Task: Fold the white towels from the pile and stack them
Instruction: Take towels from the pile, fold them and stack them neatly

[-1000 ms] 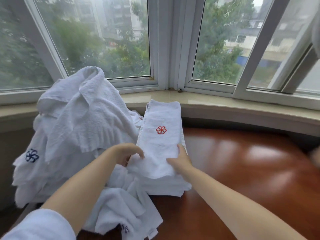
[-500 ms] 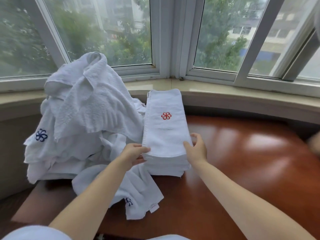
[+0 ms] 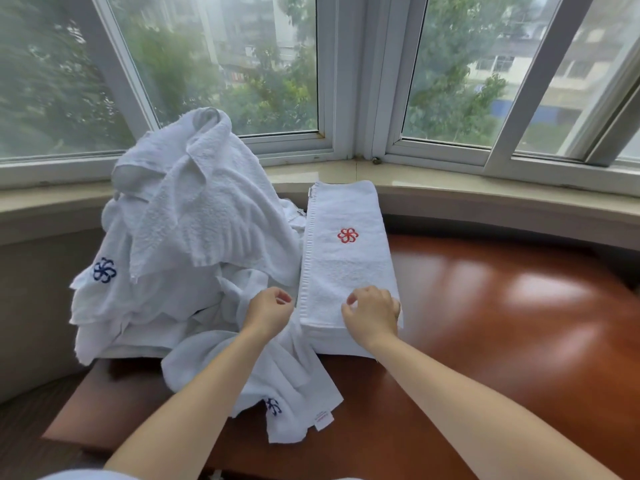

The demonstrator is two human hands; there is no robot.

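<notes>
From the head camera I observed a reddish-brown wooden desk [image 3: 485, 323] set into a bay window, with a stone sill [image 3: 450, 188] running behind it. A stack of folded white towels [image 3: 346, 271] lay lengthwise near the middle of the desk, its far end reaching the sill; the top towel carried a red flower emblem [image 3: 347, 235]. To the left of the stack, and touching it along its left side, stood a tall loose pile of unfolded white towels [image 3: 194, 230], one showing a blue flower emblem [image 3: 104, 270]. A further crumpled towel [image 3: 277, 382] lay spilled toward the near edge of the desk, with a blue emblem and a small sewn label [image 3: 323, 418] showing at its corner. The right hand [image 3: 372, 315] was over the near end of the stack's top towel, its fingers [image 3: 353, 299] curled loosely downward; I could not tell whether they pinched the cloth or merely rested on it. The left hand [image 3: 268, 311] was just beside the stack's near left corner, above the loose towels, fingers curled inward with nothing visibly held. Both forearms were bare, and a pale sleeve edge [image 3: 79, 474] showed at the bottom left.
</notes>
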